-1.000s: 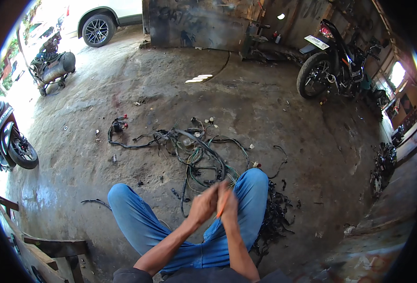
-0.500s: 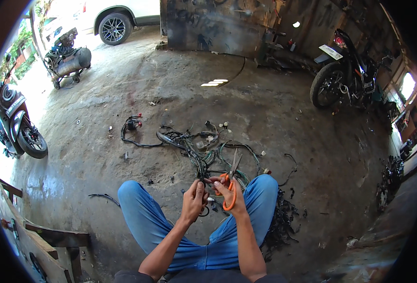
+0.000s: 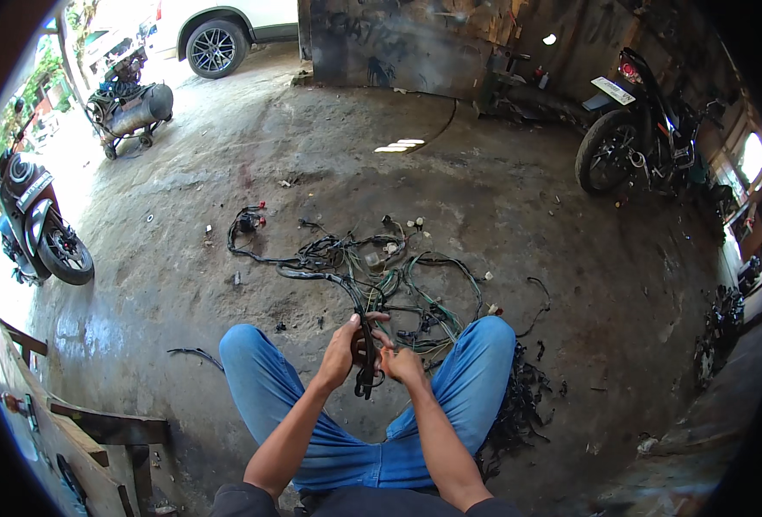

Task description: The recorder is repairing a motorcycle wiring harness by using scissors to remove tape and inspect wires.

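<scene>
A: Where is the wiring harness (image 3: pixel 388 281) shown to lie?

B: It is spread in loose tangles over the concrete floor (image 3: pixel 183 181). Green and black wires are intermixed within it, and white connectors (image 3: pixel 418 224) are seen along its far edge.

A: How is the left hand (image 3: pixel 340 355) disposed?

B: It is closed about a black cable bundle (image 3: pixel 365 366) at the near side of the harness. By a dark sleeved run the bundle is joined to the harness, and its near end is left projecting past the fingers.

A: And the right hand (image 3: pixel 405 365)?

B: It is placed on the near side of the harness, just right of the bundle, with its fingers curled. The space between the hands is crowded and small in this view, so whether anything is gripped there cannot be told.

A: What surroundings are included?

B: To the right of the harness and nearer, black scraps (image 3: pixel 523 401) are strewn in a heap. Well beyond the harness, a motorcycle (image 3: pixel 652 129) is parked at the right, an air compressor (image 3: pixel 144 110) is stood at the left, and a white car (image 3: pixel 273 19) is partly shown.
</scene>
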Demonstrator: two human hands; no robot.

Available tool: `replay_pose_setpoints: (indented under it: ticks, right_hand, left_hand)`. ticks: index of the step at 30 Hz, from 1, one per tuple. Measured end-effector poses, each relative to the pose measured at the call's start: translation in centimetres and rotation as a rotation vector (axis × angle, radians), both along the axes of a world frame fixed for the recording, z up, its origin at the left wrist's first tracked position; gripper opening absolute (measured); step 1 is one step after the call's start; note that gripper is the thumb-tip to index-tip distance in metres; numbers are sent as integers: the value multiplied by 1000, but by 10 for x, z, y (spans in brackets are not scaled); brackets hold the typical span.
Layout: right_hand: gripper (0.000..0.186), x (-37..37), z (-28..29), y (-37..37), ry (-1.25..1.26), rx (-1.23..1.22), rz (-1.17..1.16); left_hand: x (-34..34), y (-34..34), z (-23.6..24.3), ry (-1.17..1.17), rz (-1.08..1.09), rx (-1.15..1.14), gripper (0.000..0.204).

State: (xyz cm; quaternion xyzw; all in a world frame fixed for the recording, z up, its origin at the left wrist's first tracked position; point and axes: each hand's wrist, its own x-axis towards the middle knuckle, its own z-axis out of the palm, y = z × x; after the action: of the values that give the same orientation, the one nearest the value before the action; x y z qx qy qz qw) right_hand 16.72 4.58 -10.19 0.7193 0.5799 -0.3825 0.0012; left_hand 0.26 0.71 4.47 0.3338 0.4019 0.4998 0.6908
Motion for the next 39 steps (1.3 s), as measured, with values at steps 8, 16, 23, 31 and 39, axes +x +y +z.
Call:
replay_pose_setpoints:
  ticks: [8,16,23,31,39]
  right_hand:
    - [47,-11,-43,-21,-129,-39,204]
    - [18,-15,154,-11,745,777,-198]
    - [19,-20,155,-18,340,812,105]
    - [15,-11,146,-26,376,746,77]
    - [18,-7,134,-25,454,690,-64]
  left_hand:
    - [-20,8,-4,-173,-144,-79,57]
    - [-14,5,-50,-131,-106,-213,49]
    - [11,1,-76,66,-9,-52,44]
    - [16,-7,-90,443,131,82,24]
    - [25,-13,-61,626,223,228,20]
